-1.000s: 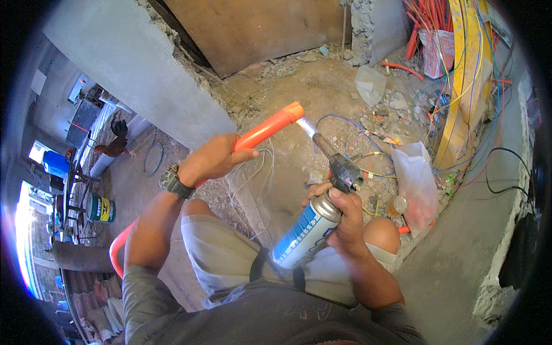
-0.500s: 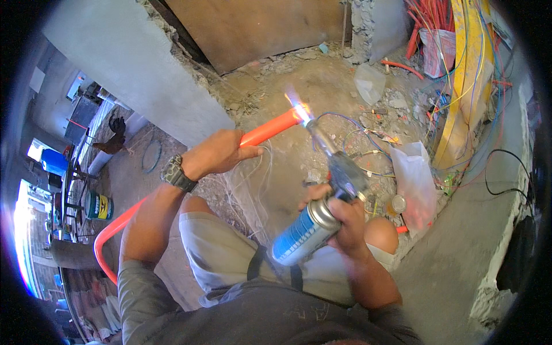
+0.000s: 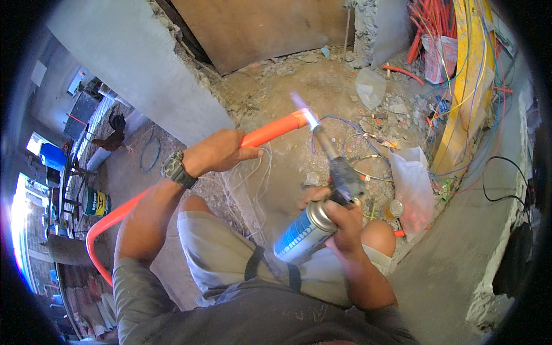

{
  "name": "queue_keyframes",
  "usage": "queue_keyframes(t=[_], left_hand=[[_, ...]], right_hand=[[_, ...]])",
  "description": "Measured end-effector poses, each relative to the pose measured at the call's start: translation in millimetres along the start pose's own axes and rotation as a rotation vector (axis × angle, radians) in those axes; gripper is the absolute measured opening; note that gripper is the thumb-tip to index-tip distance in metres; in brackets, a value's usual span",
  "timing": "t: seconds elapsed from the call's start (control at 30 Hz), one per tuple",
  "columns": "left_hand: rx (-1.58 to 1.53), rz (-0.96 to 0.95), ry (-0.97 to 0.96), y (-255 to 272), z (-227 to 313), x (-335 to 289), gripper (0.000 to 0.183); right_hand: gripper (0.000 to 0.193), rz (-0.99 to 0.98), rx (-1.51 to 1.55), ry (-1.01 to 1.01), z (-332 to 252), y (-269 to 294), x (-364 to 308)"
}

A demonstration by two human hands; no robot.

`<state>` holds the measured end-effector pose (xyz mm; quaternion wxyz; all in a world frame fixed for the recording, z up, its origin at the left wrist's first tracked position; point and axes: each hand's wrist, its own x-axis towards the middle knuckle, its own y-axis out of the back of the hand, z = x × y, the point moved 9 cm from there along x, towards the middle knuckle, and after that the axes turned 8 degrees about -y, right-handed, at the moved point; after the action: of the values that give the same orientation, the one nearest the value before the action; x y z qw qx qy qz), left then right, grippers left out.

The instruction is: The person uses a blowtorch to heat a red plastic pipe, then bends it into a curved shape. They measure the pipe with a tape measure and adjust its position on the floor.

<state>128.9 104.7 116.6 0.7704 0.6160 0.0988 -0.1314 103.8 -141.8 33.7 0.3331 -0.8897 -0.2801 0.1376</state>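
An orange plastic pipe (image 3: 273, 131) runs through my left hand (image 3: 220, 151), its far end pointing up and to the right. Behind my left forearm the pipe bends and passes down along the left side. My right hand (image 3: 340, 223) is wrapped round a blue gas torch canister (image 3: 303, 231), which lies tilted over my lap. The dark torch head (image 3: 345, 179) and its metal nozzle (image 3: 326, 142) point up toward the pipe's open end. A bluish-white flame (image 3: 309, 115) from the nozzle plays on that end.
A whitish plastic bag (image 3: 413, 184) and a jar (image 3: 394, 209) stand at right by a concrete wall. Loose wires (image 3: 368, 138) and rubble cover the ground. A yellow beam (image 3: 463, 103) leans beside bundled orange pipes (image 3: 434, 23). A rooster (image 3: 112, 138) and a bucket (image 3: 96, 202) are at left.
The torch nozzle has shifted slightly right and down against the pipe's end, and the flame with it. The pipe's rear bend has swung a little left. Both hands keep their grip.
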Motion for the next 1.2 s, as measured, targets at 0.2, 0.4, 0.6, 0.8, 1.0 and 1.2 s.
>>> queue_keyframes(t=[0.2, 0.4, 0.6, 0.8, 1.0, 1.2], left_hand=[[0.074, 0.03, -0.021, -6, -8, -1, 0.067], [0.132, 0.104, 0.058, 1, -14, -13, 0.062], [0.325, 0.247, 0.088, 0, -4, -20, 0.047], [0.368, 0.233, 0.137, -34, -8, -32, 0.043], [0.304, 0.205, 0.134, -64, 12, -40, 0.065], [0.186, 0.203, 0.137, -74, 19, -43, 0.068]], right_hand=[[0.039, 0.065, -0.002, -0.256, 23, 16, 10], [0.042, -0.178, 0.189, 0.094, -12, -7, -14], [0.042, 0.048, 0.106, -0.252, 36, 20, 9], [0.041, -0.098, 0.221, -0.142, 11, 4, 7], [0.039, -0.006, 0.461, -0.177, 13, -2, 1], [0.045, 0.007, 0.307, -0.312, 38, 28, 11]])
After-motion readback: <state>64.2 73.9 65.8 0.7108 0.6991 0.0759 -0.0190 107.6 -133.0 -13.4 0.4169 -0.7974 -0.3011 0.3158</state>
